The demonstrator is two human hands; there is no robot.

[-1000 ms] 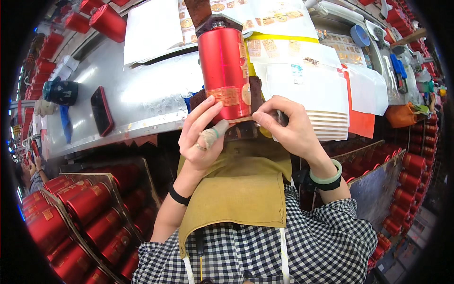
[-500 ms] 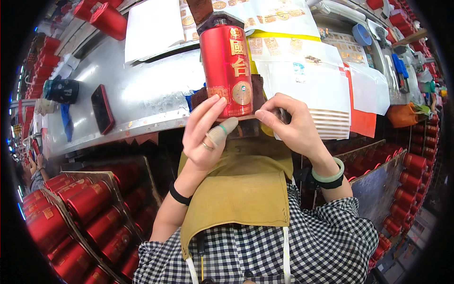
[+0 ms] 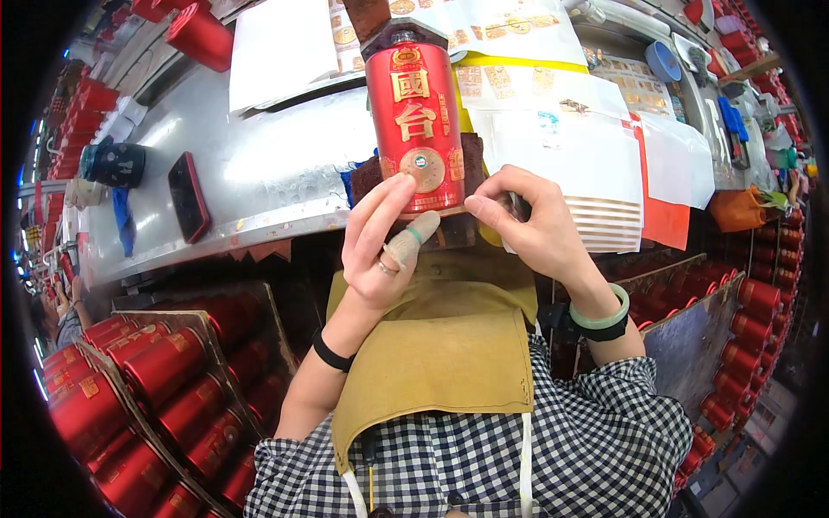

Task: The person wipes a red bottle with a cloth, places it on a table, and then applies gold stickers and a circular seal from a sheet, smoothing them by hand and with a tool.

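A red bottle [image 3: 419, 112] with gold lettering and a round gold emblem rests on a brown cloth pad [image 3: 472, 160], its neck end away from me against a dark bracket [image 3: 402, 33]. My left hand [image 3: 380, 246] is closed on the bottle's near end, fingertips by the emblem and the thumb, in a pale finger cot [image 3: 406, 240], under the bottom edge. At the bottle's near right corner, my right hand [image 3: 540, 220] is curled in a pinch, its thumb tip at the bottle's edge. Whatever its fingers may hold is hidden.
White sheets [image 3: 553, 160] and gold sticker sheets [image 3: 635, 82] cover the bench's right and far side. A phone [image 3: 188, 198] and a dark jar [image 3: 117, 164] stand on the metal bench [image 3: 259, 173] at left. Racks of red bottles [image 3: 164, 363] flank me below.
The bottle has turned about its long axis, bringing the gold lettering and emblem leftward to face up. My left hand has shifted slightly right; my right hand has stayed nearly in place.
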